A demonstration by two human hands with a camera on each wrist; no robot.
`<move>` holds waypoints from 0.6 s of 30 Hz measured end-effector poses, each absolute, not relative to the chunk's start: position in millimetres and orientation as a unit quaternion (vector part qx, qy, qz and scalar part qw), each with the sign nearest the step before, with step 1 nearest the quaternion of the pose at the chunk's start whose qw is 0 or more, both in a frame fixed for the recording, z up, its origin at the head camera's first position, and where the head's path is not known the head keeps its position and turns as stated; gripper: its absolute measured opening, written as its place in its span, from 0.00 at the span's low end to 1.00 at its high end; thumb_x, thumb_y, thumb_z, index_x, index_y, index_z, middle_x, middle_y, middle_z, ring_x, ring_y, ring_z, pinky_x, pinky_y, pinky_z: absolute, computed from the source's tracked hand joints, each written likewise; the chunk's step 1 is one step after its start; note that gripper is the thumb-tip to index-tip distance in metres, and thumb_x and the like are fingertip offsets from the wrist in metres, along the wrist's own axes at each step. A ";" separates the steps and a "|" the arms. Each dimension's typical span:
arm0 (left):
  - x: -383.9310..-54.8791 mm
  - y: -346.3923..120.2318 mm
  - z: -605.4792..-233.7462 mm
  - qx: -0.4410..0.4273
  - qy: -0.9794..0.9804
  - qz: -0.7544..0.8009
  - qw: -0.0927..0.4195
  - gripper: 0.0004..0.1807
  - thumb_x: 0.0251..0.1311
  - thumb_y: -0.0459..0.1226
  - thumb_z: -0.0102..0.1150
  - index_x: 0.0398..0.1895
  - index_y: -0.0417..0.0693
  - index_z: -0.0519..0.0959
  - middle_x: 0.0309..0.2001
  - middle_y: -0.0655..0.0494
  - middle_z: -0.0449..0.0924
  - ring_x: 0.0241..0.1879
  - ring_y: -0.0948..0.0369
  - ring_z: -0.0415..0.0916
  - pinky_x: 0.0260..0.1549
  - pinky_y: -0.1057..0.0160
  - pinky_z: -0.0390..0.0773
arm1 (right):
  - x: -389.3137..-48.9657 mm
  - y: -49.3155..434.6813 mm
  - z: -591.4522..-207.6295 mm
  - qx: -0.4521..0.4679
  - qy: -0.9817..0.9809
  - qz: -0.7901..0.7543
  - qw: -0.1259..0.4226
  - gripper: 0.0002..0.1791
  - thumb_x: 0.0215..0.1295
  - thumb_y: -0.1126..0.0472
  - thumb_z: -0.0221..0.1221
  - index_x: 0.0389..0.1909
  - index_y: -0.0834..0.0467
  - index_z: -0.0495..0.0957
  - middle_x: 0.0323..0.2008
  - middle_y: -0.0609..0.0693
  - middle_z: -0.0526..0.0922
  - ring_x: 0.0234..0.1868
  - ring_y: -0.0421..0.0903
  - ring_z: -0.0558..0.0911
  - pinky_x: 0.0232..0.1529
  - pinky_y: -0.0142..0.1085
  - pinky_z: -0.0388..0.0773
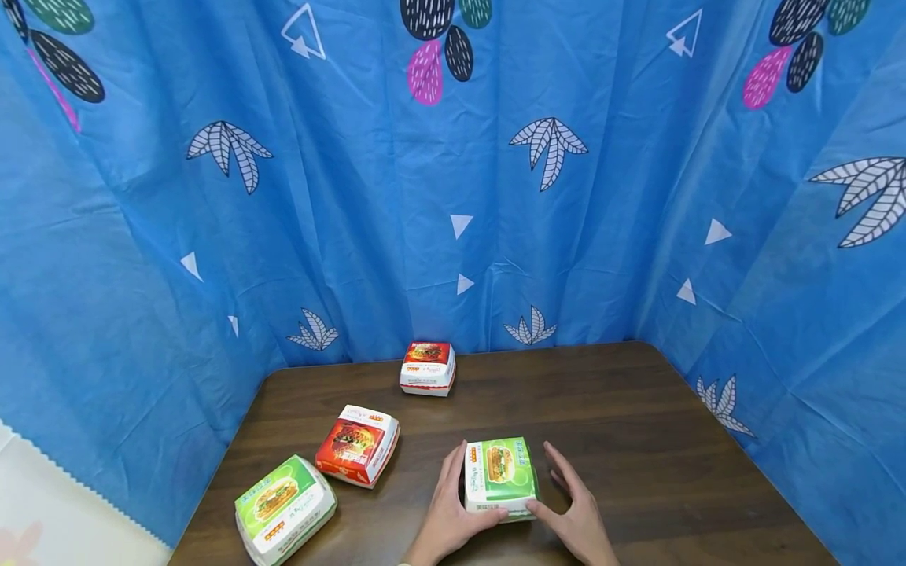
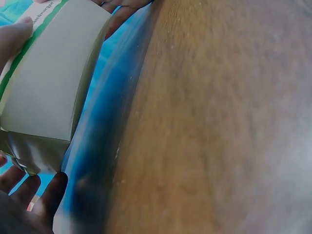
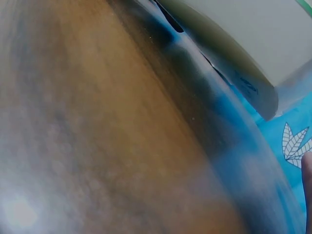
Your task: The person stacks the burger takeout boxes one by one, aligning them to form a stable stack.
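A green and white burger box [image 1: 501, 472] is at the front centre of the table, with a burger printed on its lid. My left hand [image 1: 453, 503] holds it at the near left corner, thumb along the front and fingers by its left side. The left wrist view shows the box's pale side [image 2: 53, 73] between that thumb and the fingers. The thumb of my right hand [image 1: 576, 515] touches the near right corner, while its other fingers spread apart from the box. Only one fingertip [image 3: 307, 175] of the right hand shows in the right wrist view.
Left of the hands lie another green burger box [image 1: 286, 507] and a red burger box [image 1: 357, 444], both turned at an angle. A second red burger box [image 1: 428, 369] sits near the back edge. Blue patterned curtains [image 1: 453, 173] surround the dark wooden table [image 1: 637, 417].
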State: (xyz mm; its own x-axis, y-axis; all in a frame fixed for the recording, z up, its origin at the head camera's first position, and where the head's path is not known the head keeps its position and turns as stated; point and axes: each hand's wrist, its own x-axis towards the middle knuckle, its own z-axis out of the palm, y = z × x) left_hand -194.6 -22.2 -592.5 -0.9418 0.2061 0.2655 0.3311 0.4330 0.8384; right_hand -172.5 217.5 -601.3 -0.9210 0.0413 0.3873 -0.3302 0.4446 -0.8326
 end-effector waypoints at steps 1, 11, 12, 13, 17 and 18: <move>-194.9 -21.9 -593.0 -0.162 -0.845 -0.506 0.063 0.68 0.40 0.62 0.81 0.81 0.45 0.55 0.75 0.54 0.62 0.70 0.54 0.66 0.67 0.51 0.70 | -172.5 217.5 -601.4 0.086 -0.832 0.519 0.178 0.50 0.54 0.57 0.78 0.78 0.47 0.64 0.74 0.50 0.71 0.70 0.31 0.70 0.63 0.25 0.73; -194.4 -19.6 -599.5 -0.177 -0.841 -0.510 0.043 0.70 0.41 0.62 0.81 0.82 0.43 0.53 0.77 0.51 0.59 0.69 0.53 0.65 0.66 0.54 0.70 | -171.4 216.1 -599.8 0.050 -0.855 0.497 0.136 0.49 0.57 0.53 0.75 0.79 0.45 0.62 0.76 0.47 0.68 0.71 0.48 0.73 0.64 0.39 0.76; -193.9 -19.4 -600.2 -0.179 -0.841 -0.509 0.044 0.70 0.41 0.62 0.81 0.82 0.44 0.52 0.77 0.51 0.59 0.69 0.53 0.65 0.66 0.54 0.70 | -170.7 215.8 -598.8 0.045 -0.858 0.495 0.130 0.49 0.58 0.52 0.75 0.79 0.45 0.62 0.77 0.46 0.67 0.71 0.51 0.73 0.64 0.40 0.76; -193.6 -19.3 -600.5 -0.182 -0.841 -0.508 0.046 0.70 0.41 0.62 0.81 0.82 0.44 0.52 0.76 0.51 0.59 0.69 0.53 0.65 0.66 0.54 0.70 | -170.1 215.4 -597.7 0.040 -0.860 0.493 0.124 0.49 0.58 0.51 0.75 0.79 0.44 0.62 0.77 0.45 0.66 0.71 0.53 0.73 0.64 0.42 0.76; -193.3 -18.4 -602.0 -0.191 -0.841 -0.503 0.053 0.70 0.41 0.62 0.81 0.83 0.46 0.51 0.76 0.51 0.59 0.69 0.54 0.65 0.66 0.54 0.70 | -169.2 215.3 -596.3 0.031 -0.864 0.489 0.111 0.49 0.59 0.49 0.73 0.79 0.42 0.61 0.77 0.45 0.66 0.72 0.55 0.71 0.64 0.52 0.75; -193.3 -18.2 -602.5 -0.194 -0.842 -0.500 0.055 0.70 0.41 0.62 0.81 0.83 0.46 0.51 0.76 0.51 0.59 0.69 0.53 0.65 0.67 0.54 0.70 | -169.6 215.6 -596.8 0.034 -0.865 0.488 0.112 0.49 0.58 0.49 0.74 0.79 0.42 0.61 0.77 0.47 0.66 0.72 0.57 0.71 0.65 0.55 0.74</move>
State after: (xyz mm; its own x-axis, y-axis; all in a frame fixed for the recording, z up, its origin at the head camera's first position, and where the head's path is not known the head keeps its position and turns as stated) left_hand -193.3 -18.2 -602.5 -0.9188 0.2712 0.2868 0.3816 0.4241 0.8213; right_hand -169.6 215.6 -596.8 -0.9726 0.0496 0.2273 -0.1690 0.5213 -0.8365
